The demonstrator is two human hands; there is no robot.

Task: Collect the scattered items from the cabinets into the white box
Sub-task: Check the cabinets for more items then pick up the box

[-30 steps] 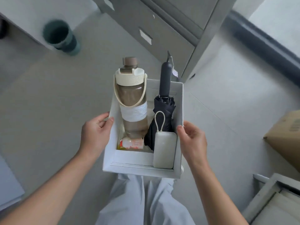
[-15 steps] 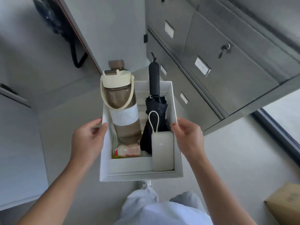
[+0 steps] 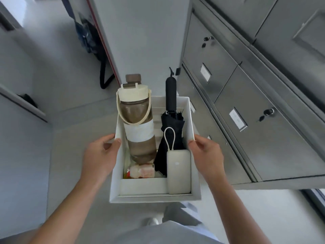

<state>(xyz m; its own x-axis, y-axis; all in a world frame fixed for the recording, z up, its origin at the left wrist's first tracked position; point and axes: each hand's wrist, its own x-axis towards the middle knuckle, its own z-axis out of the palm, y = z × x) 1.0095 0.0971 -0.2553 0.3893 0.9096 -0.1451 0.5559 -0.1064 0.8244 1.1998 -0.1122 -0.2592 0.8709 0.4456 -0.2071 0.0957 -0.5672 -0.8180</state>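
Note:
I carry the white box [image 3: 154,197] in front of me at waist height. My left hand [image 3: 100,155] grips its left wall and my right hand [image 3: 206,154] grips its right wall. Inside stand a tall brown water bottle [image 3: 139,131] with a cream lid and strap, a folded black umbrella [image 3: 171,124] with its handle sticking up, and a cream power bank [image 3: 178,171] with a looped cord at the near right. A small clear bottle [image 3: 141,171] with a pinkish label lies on the bottom, partly hidden under the water bottle.
Grey metal cabinets [image 3: 255,106] with locks and label slots fill the right side, close to the box. A white pillar [image 3: 140,41] rises straight ahead. A dark bag with a strap [image 3: 93,46] hangs at the upper left. White furniture [image 3: 19,103] lines the left.
The view has swung left and up from the floor towards the cabinets and pillar. The box stays in both hands with the same contents; the bin and cardboard box have left the view.

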